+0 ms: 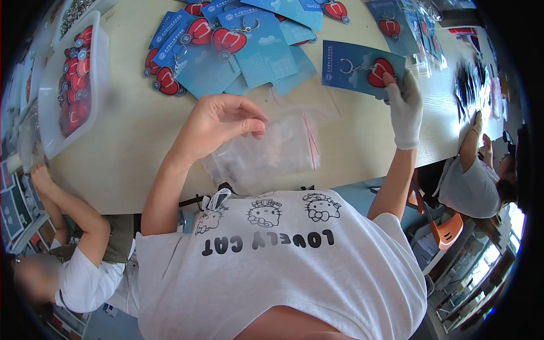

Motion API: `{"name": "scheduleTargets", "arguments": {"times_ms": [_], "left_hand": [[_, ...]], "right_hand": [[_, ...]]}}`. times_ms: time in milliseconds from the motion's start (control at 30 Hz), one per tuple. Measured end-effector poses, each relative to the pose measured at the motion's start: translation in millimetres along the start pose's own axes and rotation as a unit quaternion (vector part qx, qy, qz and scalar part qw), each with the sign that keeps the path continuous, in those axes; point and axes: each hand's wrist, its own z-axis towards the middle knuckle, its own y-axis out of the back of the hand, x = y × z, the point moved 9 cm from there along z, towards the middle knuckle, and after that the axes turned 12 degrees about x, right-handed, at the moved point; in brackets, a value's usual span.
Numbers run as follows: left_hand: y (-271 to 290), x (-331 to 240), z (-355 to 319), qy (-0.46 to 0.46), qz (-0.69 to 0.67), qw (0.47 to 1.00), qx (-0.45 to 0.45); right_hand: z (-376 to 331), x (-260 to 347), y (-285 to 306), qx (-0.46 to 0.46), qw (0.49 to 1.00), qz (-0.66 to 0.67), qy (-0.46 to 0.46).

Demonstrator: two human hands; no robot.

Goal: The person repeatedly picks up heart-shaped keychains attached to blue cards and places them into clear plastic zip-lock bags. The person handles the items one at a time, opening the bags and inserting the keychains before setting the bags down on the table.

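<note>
My right hand [406, 110], in a white glove with bare thumb tip, pinches a blue printed card [334, 71]. On that card lies a red heart-shaped keychain [378, 73] with a metal ring, under my thumb. My bare left hand [224, 123] hovers with loosely curled fingers, thumb and index slightly apart; nothing shows between them. Below it, clear zip bags [266, 150] with a red seal line lie on the table. Beyond both hands is a heap of blue cards [263, 59] with red keychains [229, 41] on them.
At the left, a white plastic bin [101, 85] holds many red keychains. More carded keychains [391, 25] lie at the far right of the pale wooden table [136, 153]. A person [85, 266] sits at my left, another person [470, 181] at my right, near an orange chair part [447, 231].
</note>
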Motion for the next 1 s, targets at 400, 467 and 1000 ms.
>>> {"name": "scheduleTargets", "arguments": {"times_ms": [400,467,1000], "left_hand": [[-28,-1,38,0.026,-0.053,0.995,0.075],[-21,-6,40,0.009,-0.049,0.996,0.071],[-6,-15,37,0.005,0.011,1.0,0.02]], "right_hand": [[-11,0,24,0.025,0.996,0.083,0.033],[-11,1,1,0.094,0.99,0.099,0.02],[-13,17,-27,0.215,0.976,-0.015,-0.035]]}}
